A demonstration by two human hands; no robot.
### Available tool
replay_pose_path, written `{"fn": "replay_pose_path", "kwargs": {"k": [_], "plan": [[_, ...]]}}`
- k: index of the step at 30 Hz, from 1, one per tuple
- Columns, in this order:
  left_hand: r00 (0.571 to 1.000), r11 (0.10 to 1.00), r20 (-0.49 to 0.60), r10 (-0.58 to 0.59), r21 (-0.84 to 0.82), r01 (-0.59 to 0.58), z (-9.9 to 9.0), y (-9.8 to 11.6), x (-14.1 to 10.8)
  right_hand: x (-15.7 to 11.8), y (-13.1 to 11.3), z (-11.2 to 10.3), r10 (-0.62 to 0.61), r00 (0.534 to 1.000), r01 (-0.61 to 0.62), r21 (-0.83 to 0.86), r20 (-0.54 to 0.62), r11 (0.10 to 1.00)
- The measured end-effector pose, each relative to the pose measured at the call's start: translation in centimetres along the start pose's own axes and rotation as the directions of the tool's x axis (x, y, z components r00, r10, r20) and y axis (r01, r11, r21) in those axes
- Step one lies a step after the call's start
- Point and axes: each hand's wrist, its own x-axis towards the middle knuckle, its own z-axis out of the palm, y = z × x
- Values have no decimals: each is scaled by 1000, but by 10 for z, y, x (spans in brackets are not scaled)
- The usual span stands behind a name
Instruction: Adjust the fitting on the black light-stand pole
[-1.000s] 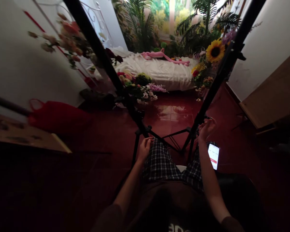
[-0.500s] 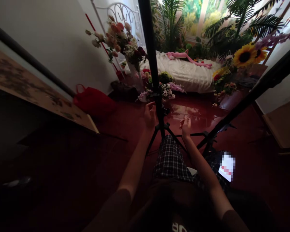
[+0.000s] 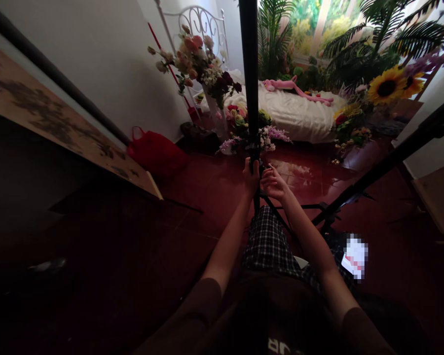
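A black tripod [image 3: 249, 74] stands upright in front of me, its centre column running up past the top of the view. My left hand [image 3: 250, 176] wraps round the column from the left, low down near where the legs spread. On the column's right side, my right hand [image 3: 274, 183] has its fingers curled in at the small side knob, which they mostly cover. Both forearms reach forward over my checked trousers [image 3: 268, 241].
Flowers in a tall vase [image 3: 220, 118] stand before a white-covered bed [image 3: 296, 111] with a pink plush toy [image 3: 299, 89]. A red bag [image 3: 155, 152] and a painted panel [image 3: 70, 118] are at left. A second black stand [image 3: 385, 167] slants at right, near a lit phone [image 3: 355, 259].
My left hand has closed round the tripod column. My right hand has moved left, in to the column's knob. The whole view has shifted slightly, so the scene sits further right.
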Motion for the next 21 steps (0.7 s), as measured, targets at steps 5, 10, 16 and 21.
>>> {"fn": "replay_pose_path", "kwargs": {"k": [5,10,16,21], "plan": [[999,1000,-38,-7,7,7,0,-4,0,0,3,-5,26,999,-23,135,-23,991],[1000,1000,5,19,14,-19,-3,-8,0,3,8,-8,9,1000,-9,171,2,985],[999,1000,47,12,14,-13,-6,-5,-1,3,15,-5,-82,974,44,-179,-213,983],[1000,1000,7,24,1,-24,-3,-1,-2,-11,22,-28,-424,872,176,-654,-243,736]]}}
